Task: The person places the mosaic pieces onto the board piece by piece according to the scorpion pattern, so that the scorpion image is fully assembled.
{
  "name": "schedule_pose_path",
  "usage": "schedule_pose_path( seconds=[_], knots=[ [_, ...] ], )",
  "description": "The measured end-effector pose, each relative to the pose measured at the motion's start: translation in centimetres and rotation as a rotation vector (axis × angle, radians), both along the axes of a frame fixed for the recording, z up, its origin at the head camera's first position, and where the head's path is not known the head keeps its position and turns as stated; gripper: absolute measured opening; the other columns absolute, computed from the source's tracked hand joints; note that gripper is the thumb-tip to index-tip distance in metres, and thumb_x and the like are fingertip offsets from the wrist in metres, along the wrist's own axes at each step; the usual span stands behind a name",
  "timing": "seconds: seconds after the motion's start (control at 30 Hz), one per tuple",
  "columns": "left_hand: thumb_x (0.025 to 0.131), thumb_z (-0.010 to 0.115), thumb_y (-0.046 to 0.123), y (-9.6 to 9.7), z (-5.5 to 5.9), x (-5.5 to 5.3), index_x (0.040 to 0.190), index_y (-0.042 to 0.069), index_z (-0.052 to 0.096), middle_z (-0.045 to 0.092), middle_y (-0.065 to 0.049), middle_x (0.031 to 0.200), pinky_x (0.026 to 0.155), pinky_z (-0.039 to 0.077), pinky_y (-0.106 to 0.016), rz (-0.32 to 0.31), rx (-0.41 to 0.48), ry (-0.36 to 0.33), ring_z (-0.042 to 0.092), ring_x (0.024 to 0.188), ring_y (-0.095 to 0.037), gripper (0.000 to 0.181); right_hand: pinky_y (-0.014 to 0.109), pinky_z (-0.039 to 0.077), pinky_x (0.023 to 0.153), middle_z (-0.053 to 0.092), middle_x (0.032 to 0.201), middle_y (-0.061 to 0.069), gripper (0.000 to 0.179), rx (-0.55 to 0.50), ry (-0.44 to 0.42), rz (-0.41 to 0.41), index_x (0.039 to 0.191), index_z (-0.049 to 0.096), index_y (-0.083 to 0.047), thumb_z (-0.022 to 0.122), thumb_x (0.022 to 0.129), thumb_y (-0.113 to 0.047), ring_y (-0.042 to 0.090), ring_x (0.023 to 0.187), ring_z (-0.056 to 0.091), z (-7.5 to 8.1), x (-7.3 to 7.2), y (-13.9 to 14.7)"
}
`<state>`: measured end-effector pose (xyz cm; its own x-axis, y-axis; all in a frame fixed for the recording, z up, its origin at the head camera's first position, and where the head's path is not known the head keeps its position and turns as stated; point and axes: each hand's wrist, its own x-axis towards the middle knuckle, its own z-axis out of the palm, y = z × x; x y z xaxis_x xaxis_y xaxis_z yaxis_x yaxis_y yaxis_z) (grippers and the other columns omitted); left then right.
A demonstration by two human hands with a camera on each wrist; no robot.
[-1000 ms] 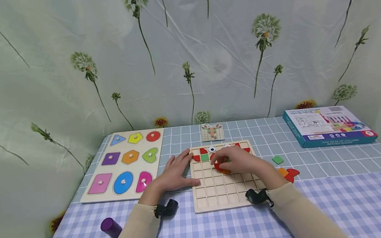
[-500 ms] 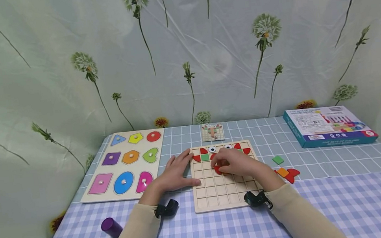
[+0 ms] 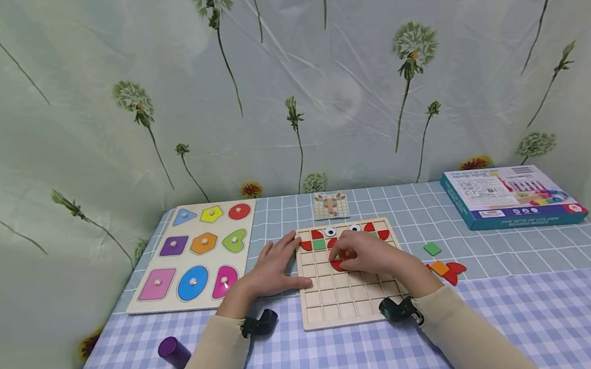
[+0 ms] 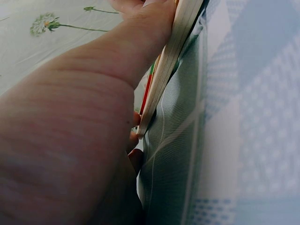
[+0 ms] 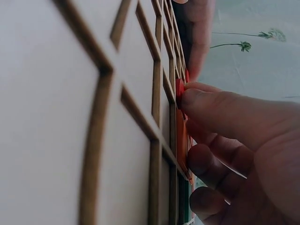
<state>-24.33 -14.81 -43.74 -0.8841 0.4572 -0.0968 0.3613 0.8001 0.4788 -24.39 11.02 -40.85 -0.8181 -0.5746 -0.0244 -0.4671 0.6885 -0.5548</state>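
A wooden grid board [image 3: 344, 311] lies on the table before me. My right hand [image 3: 367, 252] is over its upper middle, with thumb and fingertips pinching a red curved-edge tile [image 3: 337, 266] at a grid cell. In the right wrist view the thumb presses that red tile [image 5: 179, 92], right beside an orange tile [image 5: 181, 138] lying in the grid. My left hand [image 3: 275, 270] rests along the board's left edge, fingers spread and thumb on the rim. Red and green tiles [image 3: 319, 244] and round eye tiles [image 3: 330, 232] fill cells along the top rows, partly hidden by my right hand.
Right of the board lie a green tile [image 3: 432, 248], an orange tile [image 3: 440, 268] and red tiles [image 3: 453, 276]. A small pattern card [image 3: 331, 212] is behind it. Leftward are a shape-puzzle board [image 3: 172, 261] and a purple cylinder [image 3: 174, 352]; a flat box [image 3: 515, 195] sits back right.
My right hand has shifted slightly, bringing the red tile a little nearer to me on the grid. More of the top-row tiles now show. The left hand stays put.
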Motion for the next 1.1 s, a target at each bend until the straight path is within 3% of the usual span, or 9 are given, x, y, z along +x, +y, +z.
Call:
schedule_pose_path(
  seconds=[0.4, 0.77, 1.1],
  knots=[
    [0.081, 0.073, 0.06, 0.1, 0.0, 0.0, 0.159, 0.015, 0.027, 0.015, -0.003, 0.17, 0.128, 0.002, -0.053, -0.007, -0.006, 0.011, 0.016, 0.157, -0.025, 0.102, 0.025, 0.047, 0.072, 0.06, 0.09, -0.004, 0.007, 0.045, 0.046, -0.032, 0.089, 0.075, -0.021, 0.074, 0.089, -0.013, 0.011, 0.079, 0.052, 0.1, -0.2, 0.3],
    [0.081, 0.074, 0.059, 0.0, 0.0, 0.1, 0.159, 0.014, 0.027, 0.015, -0.004, 0.169, 0.128, 0.003, -0.053, -0.011, -0.003, 0.022, 0.017, 0.156, -0.025, 0.101, 0.027, 0.046, 0.073, 0.065, 0.099, -0.001, 0.012, 0.026, 0.046, -0.035, 0.104, 0.073, -0.016, 0.069, 0.092, -0.015, 0.013, 0.079, 0.052, 1.0, -0.2, 2.0],
    [0.081, 0.074, 0.059, 0.0, 0.0, 0.1, 0.159, 0.014, 0.027, 0.015, -0.004, 0.169, 0.128, 0.003, -0.052, -0.011, 0.0, 0.026, 0.016, 0.156, -0.025, 0.101, 0.039, 0.055, 0.087, 0.068, 0.119, 0.006, 0.021, 0.076, -0.043, -0.05, 0.113, 0.071, -0.012, 0.068, 0.093, -0.015, 0.018, 0.095, 0.061, 2.0, -0.5, 4.4]
  ],
)
